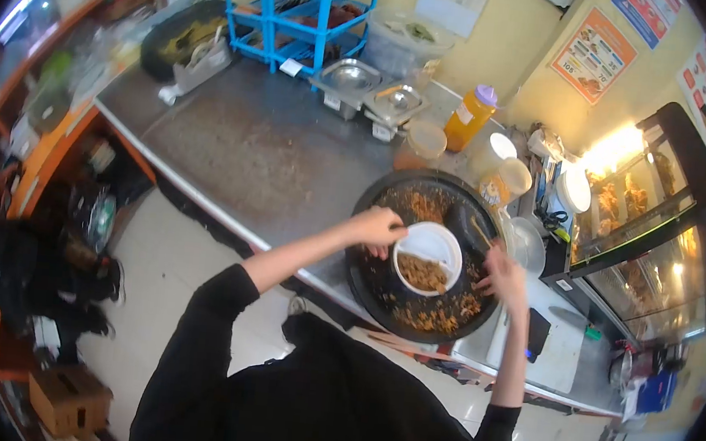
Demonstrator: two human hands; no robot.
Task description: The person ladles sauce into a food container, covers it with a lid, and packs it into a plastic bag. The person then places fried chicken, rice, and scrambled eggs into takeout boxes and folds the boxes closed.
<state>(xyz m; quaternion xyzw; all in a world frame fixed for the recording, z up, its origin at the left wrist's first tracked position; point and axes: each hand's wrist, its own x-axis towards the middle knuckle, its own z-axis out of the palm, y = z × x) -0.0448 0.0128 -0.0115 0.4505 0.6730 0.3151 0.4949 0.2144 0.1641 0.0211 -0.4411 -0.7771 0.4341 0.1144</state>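
A round white bowl (432,238), part-filled with brown chopped food (421,273), sits within a wide black pan (364,283). Brown bits of food are scattered around it in the pan. My left hand (378,226) is closed at the bowl's left rim, its fingertips on the edge. On the right side of the pan, my right hand (504,278) is open with its fingers apart. Close to its thumb is the end of a thin wooden handle (479,230), which lies over a dark rounded utensil (462,220) whose kind I cannot make out.
Behind the pan stand tubs (507,181) and a yellow bottle with a purple cap (471,118). Steel trays (350,77) and a blue rack (321,22) are farther back. At right are a white cutting board (557,351) and a lit glass food cabinet (639,201).
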